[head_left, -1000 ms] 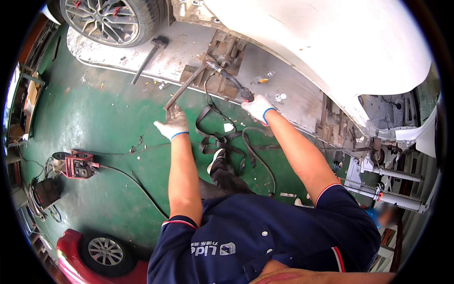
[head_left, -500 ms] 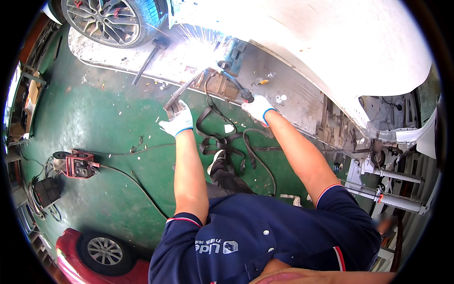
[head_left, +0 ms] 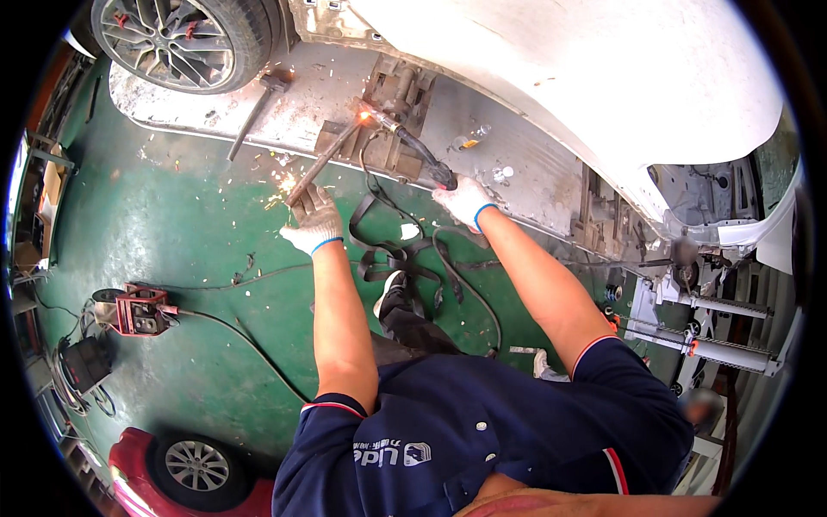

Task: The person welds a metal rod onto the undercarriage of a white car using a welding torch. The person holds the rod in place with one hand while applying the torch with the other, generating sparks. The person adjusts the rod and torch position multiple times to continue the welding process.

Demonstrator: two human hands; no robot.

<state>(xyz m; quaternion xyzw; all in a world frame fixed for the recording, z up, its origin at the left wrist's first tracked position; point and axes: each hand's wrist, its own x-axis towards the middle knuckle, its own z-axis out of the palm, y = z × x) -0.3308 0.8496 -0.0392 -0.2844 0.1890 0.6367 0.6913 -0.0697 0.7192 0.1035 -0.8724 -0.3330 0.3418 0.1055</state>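
My left hand point(head_left: 313, 224), in a white work glove, grips the lower end of a long metal bar point(head_left: 327, 158) that slants up and away to the right. In my gloved right hand point(head_left: 464, 202) is the handle of a welding torch point(head_left: 419, 150). The torch's tip meets the far end of the bar, where a small spot point(head_left: 364, 115) glows orange. Loose sparks scatter near my left fingers. Beneath the glow lies a rusty metal clamp fixture point(head_left: 399, 99) on a pale platform point(head_left: 194, 108).
A hammer point(head_left: 257, 112) lies beside a car wheel point(head_left: 168, 39) on the platform. White car bodywork point(head_left: 603, 77) overhangs the right. Black straps point(head_left: 401, 254) and cables curl on the green floor by my foot. A red wire-feed unit point(head_left: 142, 312) stands left; a red car point(head_left: 138, 474) is behind it.
The bright welding arc and its spray of sparks have died down to an orange glow. Sparks now fall near my left hand. Both hands keep their hold; the view has shifted slightly.
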